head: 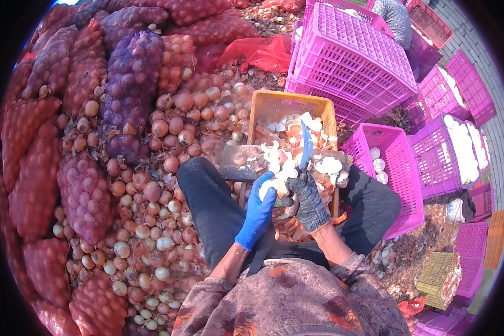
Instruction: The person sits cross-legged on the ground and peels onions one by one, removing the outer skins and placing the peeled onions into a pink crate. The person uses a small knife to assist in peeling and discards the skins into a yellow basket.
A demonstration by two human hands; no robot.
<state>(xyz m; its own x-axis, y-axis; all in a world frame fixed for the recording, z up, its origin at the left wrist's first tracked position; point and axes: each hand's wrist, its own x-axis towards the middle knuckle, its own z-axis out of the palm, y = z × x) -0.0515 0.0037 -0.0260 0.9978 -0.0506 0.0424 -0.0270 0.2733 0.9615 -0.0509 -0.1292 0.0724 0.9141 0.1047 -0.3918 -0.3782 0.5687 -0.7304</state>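
My left hand (261, 208), in a blue glove, grips a partly peeled onion (269, 192) with white flesh showing. My right hand (307, 201), in a dark grey knit glove, touches the onion's right side and holds a knife (306, 145) whose blue-grey blade points up and away from me. Under and beyond the hands, a wooden board (239, 164) lies across a yellow plastic crate (293, 100). White onion pieces and peels lie on the board, and skins fill part of the crate.
Loose onions (151, 210) cover the ground at left, beside stuffed mesh sacks (84, 197). At right stands a pink crate (403, 185) with several peeled onions (378, 164). Stacked pink crates (353, 63) rise ahead; a person (394, 21) is beyond them. Filled crates (439, 159) stand further right.
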